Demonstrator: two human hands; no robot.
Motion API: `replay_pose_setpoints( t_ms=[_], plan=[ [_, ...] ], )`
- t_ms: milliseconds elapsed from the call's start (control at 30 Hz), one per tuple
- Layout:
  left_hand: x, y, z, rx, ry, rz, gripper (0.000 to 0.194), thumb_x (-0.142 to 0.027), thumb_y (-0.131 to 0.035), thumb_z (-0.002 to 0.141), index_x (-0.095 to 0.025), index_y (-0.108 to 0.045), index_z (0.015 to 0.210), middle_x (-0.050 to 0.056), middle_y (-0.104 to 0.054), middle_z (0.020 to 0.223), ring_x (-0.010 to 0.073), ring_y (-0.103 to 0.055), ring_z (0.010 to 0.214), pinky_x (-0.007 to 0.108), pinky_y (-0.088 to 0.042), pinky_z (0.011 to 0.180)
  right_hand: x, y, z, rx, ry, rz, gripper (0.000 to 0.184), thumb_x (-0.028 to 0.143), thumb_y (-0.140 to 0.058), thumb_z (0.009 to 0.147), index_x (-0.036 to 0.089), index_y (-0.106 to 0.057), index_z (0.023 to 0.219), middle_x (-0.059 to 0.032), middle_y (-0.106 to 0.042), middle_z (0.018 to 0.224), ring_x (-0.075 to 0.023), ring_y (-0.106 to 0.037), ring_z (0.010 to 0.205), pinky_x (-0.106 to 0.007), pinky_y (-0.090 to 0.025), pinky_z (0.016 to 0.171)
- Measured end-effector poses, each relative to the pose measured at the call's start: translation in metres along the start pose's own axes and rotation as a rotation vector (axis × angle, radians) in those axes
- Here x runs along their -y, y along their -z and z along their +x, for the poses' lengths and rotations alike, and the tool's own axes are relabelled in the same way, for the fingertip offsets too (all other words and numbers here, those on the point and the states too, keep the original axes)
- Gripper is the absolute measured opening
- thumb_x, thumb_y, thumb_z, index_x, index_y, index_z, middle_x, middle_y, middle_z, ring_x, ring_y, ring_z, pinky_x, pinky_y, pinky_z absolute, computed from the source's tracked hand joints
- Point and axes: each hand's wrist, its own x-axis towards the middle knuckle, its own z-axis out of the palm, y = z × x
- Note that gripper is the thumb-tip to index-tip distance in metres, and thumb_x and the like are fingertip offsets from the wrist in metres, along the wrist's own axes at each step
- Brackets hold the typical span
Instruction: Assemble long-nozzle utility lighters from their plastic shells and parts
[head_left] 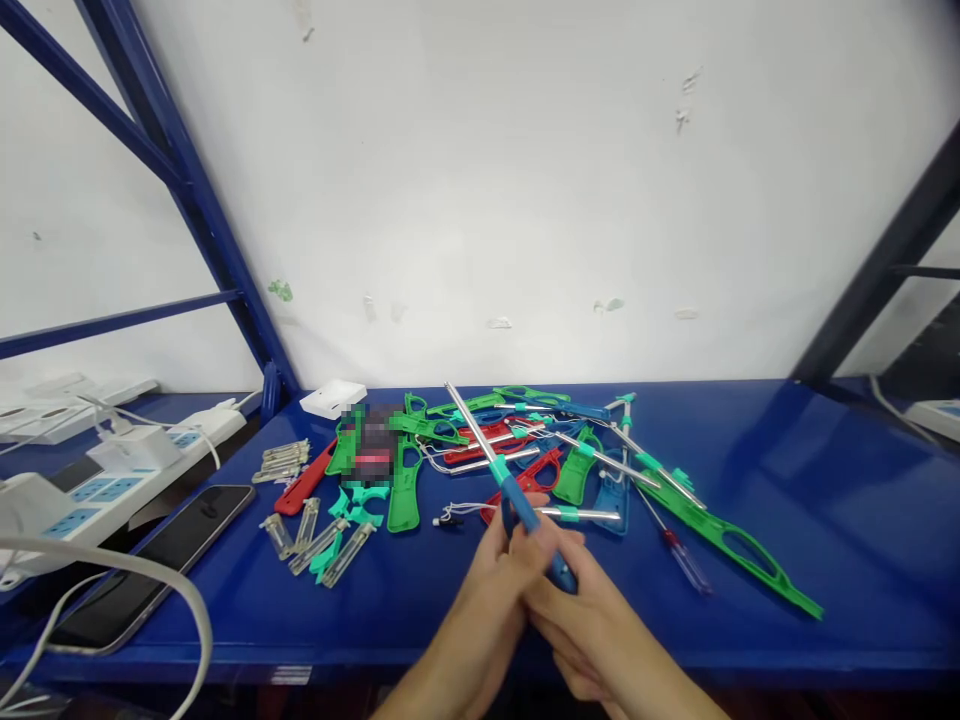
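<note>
Both my hands are wrapped around a blue toy gun (519, 500) with a long silver barrel and a teal collar, its barrel tilted up toward the back left. My left hand (495, 580) grips it from the left. From the other side my right hand (577, 605) closes on it, overlapping the left. The lower part of the grip is hidden by my fingers. Just beyond my hands lie a red gun half (525, 480), a silver tube with a teal collar (577, 514) and a green gun half (579, 465).
At right are a screwdriver (684, 560) and a long green shell (739, 545). Clear plastic pieces (349, 555) and teal parts (360, 505) lie at left, near a phone (154, 570). A power strip (105, 495) with cables and blue rack posts (202, 210) flank the blue table (840, 480).
</note>
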Motion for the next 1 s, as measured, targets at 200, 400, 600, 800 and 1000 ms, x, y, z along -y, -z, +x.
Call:
replay_pose_setpoints(
  t_ms=[200, 400, 600, 800, 1000],
  plan=[
    [0.023, 0.000, -0.002, -0.035, 0.003, -0.102, 0.084, -0.044, -0.108, 0.069, -0.021, -0.067, 0.139, 0.016, -0.074, 0.142, 0.0391, -0.068, 0.139, 0.047, -0.048, 0.120, -0.004, -0.006, 0.009, -0.091, 0.056, -0.015, 0.087, 0.058, -0.093, 0.073, 0.026, -0.056, 0.145, 0.0158, -0.041, 0.063, -0.0007, -0.010, 0.041, -0.015, -0.006, 0.035],
    [0.031, 0.008, 0.005, -0.044, -0.014, -0.120, 0.073, -0.037, -0.106, 0.068, -0.021, -0.072, 0.131, 0.014, -0.080, 0.129, 0.0380, -0.073, 0.129, 0.044, -0.052, 0.109, -0.003, -0.005, 0.005, -0.075, 0.053, -0.036, 0.080, 0.046, -0.092, 0.078, 0.028, -0.056, 0.148, 0.0140, -0.042, 0.067, -0.0008, -0.017, 0.041, -0.014, -0.011, 0.036],
    [0.025, 0.007, 0.003, -0.027, 0.017, -0.104, 0.070, -0.035, -0.106, 0.069, -0.022, -0.073, 0.129, 0.010, -0.082, 0.114, 0.0323, -0.076, 0.116, 0.041, -0.053, 0.104, -0.004, -0.001, 0.009, -0.018, 0.074, -0.023, 0.078, 0.045, -0.092, 0.078, 0.031, -0.057, 0.146, 0.0114, -0.048, 0.074, -0.0008, -0.023, 0.041, -0.013, -0.013, 0.034],
    [0.027, 0.009, 0.004, -0.021, 0.023, -0.060, 0.072, -0.037, -0.108, 0.069, -0.023, -0.074, 0.132, 0.008, -0.080, 0.115, 0.0289, -0.074, 0.112, 0.040, -0.053, 0.104, -0.005, -0.001, 0.005, -0.001, 0.072, 0.039, 0.065, 0.044, -0.093, 0.077, 0.029, -0.060, 0.130, 0.0134, -0.047, 0.073, 0.0015, -0.014, 0.040, -0.013, -0.011, 0.033],
    [0.019, 0.008, 0.002, 0.007, 0.043, -0.027, 0.068, -0.034, -0.103, 0.077, -0.023, -0.072, 0.136, 0.011, -0.081, 0.120, 0.0303, -0.074, 0.118, 0.041, -0.052, 0.107, -0.001, 0.000, 0.005, 0.011, 0.064, 0.074, 0.061, 0.036, -0.094, 0.078, 0.030, -0.058, 0.127, 0.0135, -0.047, 0.075, 0.0011, -0.022, 0.039, -0.012, -0.017, 0.033]
  ],
)
